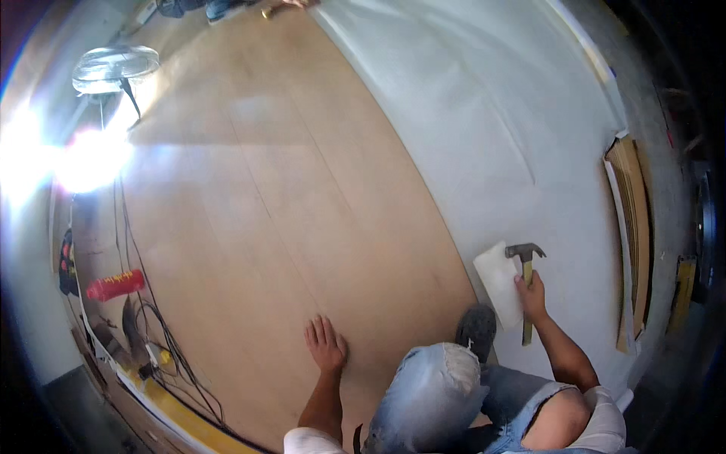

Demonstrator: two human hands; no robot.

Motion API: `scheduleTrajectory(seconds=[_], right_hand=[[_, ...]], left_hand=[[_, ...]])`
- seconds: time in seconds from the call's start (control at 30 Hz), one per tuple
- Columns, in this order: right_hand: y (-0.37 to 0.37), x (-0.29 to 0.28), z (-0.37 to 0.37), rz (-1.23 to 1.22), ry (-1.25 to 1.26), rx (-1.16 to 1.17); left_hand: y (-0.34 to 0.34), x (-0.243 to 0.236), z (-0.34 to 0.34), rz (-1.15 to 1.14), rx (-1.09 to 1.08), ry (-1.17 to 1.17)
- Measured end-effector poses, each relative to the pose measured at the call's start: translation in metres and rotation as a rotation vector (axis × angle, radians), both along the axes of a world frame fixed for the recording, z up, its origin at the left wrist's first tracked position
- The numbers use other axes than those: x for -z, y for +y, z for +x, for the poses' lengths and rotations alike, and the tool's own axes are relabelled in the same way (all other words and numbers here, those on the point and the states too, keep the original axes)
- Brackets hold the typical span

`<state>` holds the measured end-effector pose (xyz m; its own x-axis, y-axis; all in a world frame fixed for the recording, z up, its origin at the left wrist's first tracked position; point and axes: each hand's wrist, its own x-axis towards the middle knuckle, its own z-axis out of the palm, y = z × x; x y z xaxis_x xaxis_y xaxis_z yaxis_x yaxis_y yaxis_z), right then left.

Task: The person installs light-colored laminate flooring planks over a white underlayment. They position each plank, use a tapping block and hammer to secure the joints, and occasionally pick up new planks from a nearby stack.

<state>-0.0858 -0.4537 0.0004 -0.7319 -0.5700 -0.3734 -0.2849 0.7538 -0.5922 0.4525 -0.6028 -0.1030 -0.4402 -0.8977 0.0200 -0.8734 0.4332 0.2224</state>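
Observation:
My left hand (327, 344) lies with its fingers stretched out on the wood-look floor planks (265, 174), close to a seam between two boards. In my right hand (532, 298) is a claw hammer (527, 266), gripped partway along its yellowish handle with the dark head up. A white rectangular block (496, 276) is just left of the hammer, over the border between planks and pale sheeting (469, 113). Whether my right fingers also touch the block, I cannot tell. My dark shoe (476, 331) rests at the boards' edge, below the block.
A red bottle (116, 285) lies at the left among black cables (174, 340). Beyond it are a bright lamp (92, 160) and a plastic-wrapped round thing (116, 68). Stacked boards (631, 234) stand at the right. Another person's hand (295, 3) shows at the far edge.

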Motion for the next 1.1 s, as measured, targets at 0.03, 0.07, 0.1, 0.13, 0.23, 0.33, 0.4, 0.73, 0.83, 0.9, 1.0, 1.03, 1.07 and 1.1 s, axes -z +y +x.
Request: scheduleTrajectory(seconds=[0.03,0.07,0.1,0.13,0.23,0.33,0.4,0.73,0.83,0.9,1.0,1.03,1.07,1.1], right_hand=[[-0.006,0.010,-0.003,-0.023,0.009,-0.031],[-0.036,-0.004,-0.019,-0.075,0.021,-0.001],[-0.030,-0.009,-0.002,-0.097,0.001,0.030],[-0.031,-0.013,0.002,-0.121,-0.003,0.056],[-0.024,-0.004,0.004,-0.119,0.106,0.080],[-0.009,0.046,-0.007,-0.194,0.079,0.165],[-0.005,0.075,-0.006,-0.216,0.043,0.220],[0.028,0.187,-0.055,-0.134,0.167,0.444],[0.027,0.186,-0.059,-0.147,0.305,0.366],[0.028,0.192,-0.061,-0.112,0.407,0.296],[0.036,0.183,-0.050,-0.105,0.368,0.302],[0.047,0.184,-0.052,-0.101,0.406,0.287],[0.057,0.189,-0.057,-0.122,0.428,0.237],[0.078,0.196,-0.046,-0.092,0.431,0.186]], left_hand=[[0.006,0.003,0.007,0.012,-0.011,0.012],[-0.010,-0.001,-0.006,0.022,-0.006,0.045],[0.004,-0.004,0.010,0.039,-0.003,0.028],[0.008,-0.003,0.012,0.053,-0.003,0.026],[0.010,0.001,0.032,0.067,-0.004,0.006],[0.017,0.020,0.040,0.022,-0.006,-0.069],[-0.004,0.045,0.055,-0.182,0.090,-0.106],[-0.070,0.089,0.018,-0.076,0.204,-0.088],[-0.132,0.073,-0.020,0.010,0.320,-0.096],[-0.188,0.048,-0.057,0.075,0.400,-0.137],[-0.264,0.008,-0.129,0.102,0.609,-0.227],[-0.282,-0.009,-0.168,0.104,0.696,-0.243],[-0.301,-0.015,-0.204,0.085,0.762,-0.277],[-0.309,-0.005,-0.218,0.119,0.842,-0.315]])
